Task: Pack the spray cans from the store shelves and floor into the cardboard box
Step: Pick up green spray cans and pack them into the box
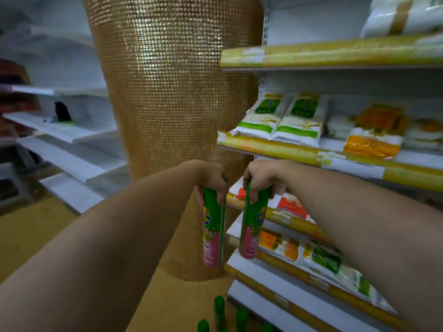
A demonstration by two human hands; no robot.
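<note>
Shelves and gold pillar stand on tan floor.

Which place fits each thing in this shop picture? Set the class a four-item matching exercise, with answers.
Things: 1 pink-bottomed spray can; 2 black object; 3 green-capped cans; 4 white-and-green packets.
Places: A floor, bottom edge; B yellow-edged shelf, right; C white shelf, left; D hanging from the left hand.
Pairs: 1-D, 2-C, 3-A, 4-B.
</note>
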